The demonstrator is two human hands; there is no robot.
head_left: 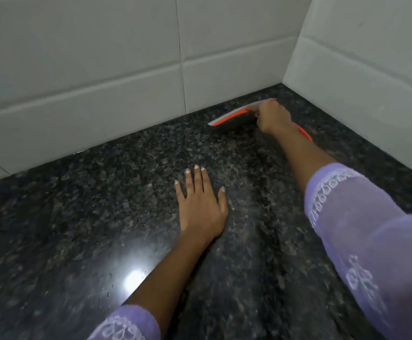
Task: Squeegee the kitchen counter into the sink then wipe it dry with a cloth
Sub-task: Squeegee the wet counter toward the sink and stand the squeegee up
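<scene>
At the far left, white wall tiles [77, 69] run along the back edge of the dark speckled stone table [77, 204], whose glossy surface carries a bright light reflection [133, 278] low down near the left forearm. Toward the middle, the left hand [201, 204] lies palm-down and flat on the table, fingers spread and extended, holding nothing; its lilac lace-trimmed sleeve [124, 325] shows at the bottom edge. Farther right and deeper in, near the corner where the two tiled walls meet, the right hand [272, 117] is closed around the orange-and-grey squeegee [229, 116], whose blade edge rests on the table just in front of the back wall, its orange handle poking out behind the wrist. At the far right, the right lilac sleeve [361, 229] covers the forearm.
</scene>
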